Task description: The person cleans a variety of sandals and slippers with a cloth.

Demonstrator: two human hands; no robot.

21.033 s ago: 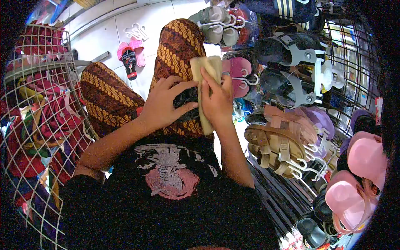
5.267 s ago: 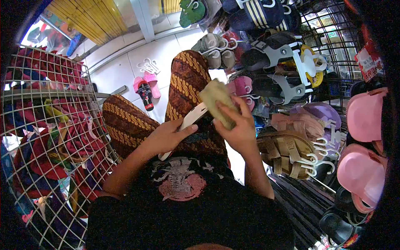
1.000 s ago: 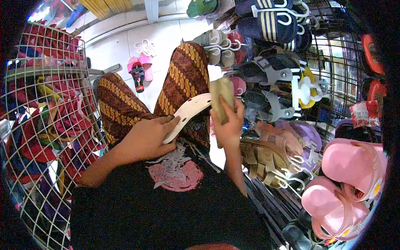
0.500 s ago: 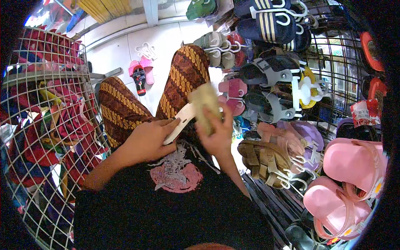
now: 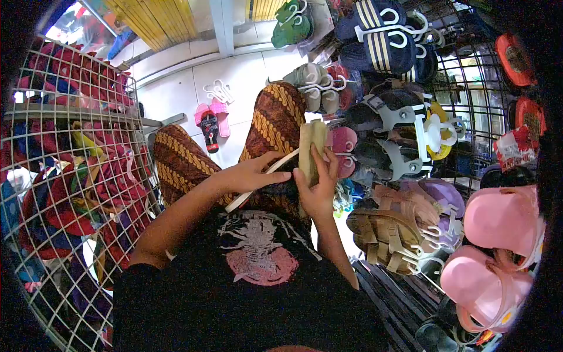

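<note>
White, the strip (image 5: 238, 202) lay at frame centre, its long axis slanting from lower left to upper right; the left hand (image 5: 252, 175) gripped its middle, while the right hand (image 5: 320, 192), nearer its upper end, clasped the pad (image 5: 306, 139).

I wear a black T-shirt (image 5: 252, 320), its front print (image 5: 262, 265) a whitish-grey figure with rib-like lines over a rounded pink patch. The left sleeve (image 5: 134, 287) is short. Dark reddish-brown trousers (image 5: 271, 120) carry diagonal bands of golden-yellow curls. My left hand (image 5: 256, 176) and right hand (image 5: 319, 186) are bare.
</note>
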